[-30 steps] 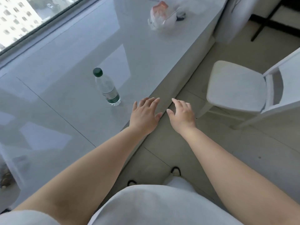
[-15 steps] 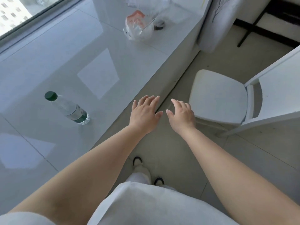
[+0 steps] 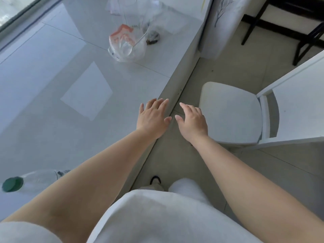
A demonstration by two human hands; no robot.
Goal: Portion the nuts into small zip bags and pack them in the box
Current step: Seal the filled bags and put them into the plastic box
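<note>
We not started yet. Left hand point(image 3: 152, 118), right hand point(image 3: 192, 122) spread apart, holding nothing. Next we reach plastic bag point(image 3: 127, 43) at 12 o'clock on desk point(image 3: 52, 120).

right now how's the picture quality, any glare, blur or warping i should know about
Head view: window light reflects as pale patches on the glossy white table; the water bottle at the lower left edge is smeared and stretched; wide-angle bending curves the table edge and the white chair; the left hand, right hand and plastic bag look fairly sharp.
</note>
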